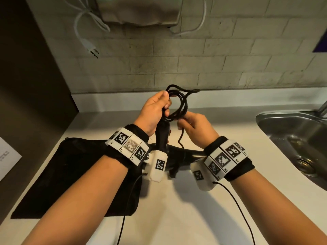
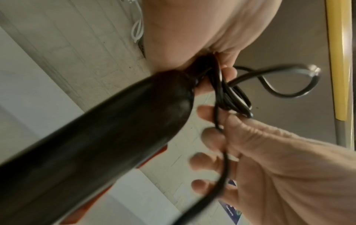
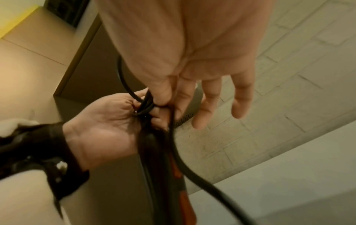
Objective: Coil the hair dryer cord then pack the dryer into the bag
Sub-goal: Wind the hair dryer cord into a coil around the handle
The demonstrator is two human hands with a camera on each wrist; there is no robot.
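Over the counter, my left hand [image 1: 163,103] grips the coiled loops of the black dryer cord [image 1: 178,105] together with the tip of the hair dryer [image 1: 161,137] handle. The dryer hangs below it, black with an orange strip, its barrel lying crosswise behind my wrists. My right hand [image 1: 183,122] pinches a cord strand at the bottom of the coil between thumb and forefinger; in the right wrist view the other fingers [image 3: 240,97] are spread. The loose plug end [image 2: 313,71] sticks out past the coil. The black bag [image 1: 70,174] lies flat on the counter, lower left.
A steel sink [image 1: 292,138] is set into the counter at right. A white cord with a plug [image 1: 92,51] hangs on the tiled wall at upper left, beside a grey appliance [image 1: 139,9]. A sheet of paper [image 1: 7,156] lies at the far left edge.
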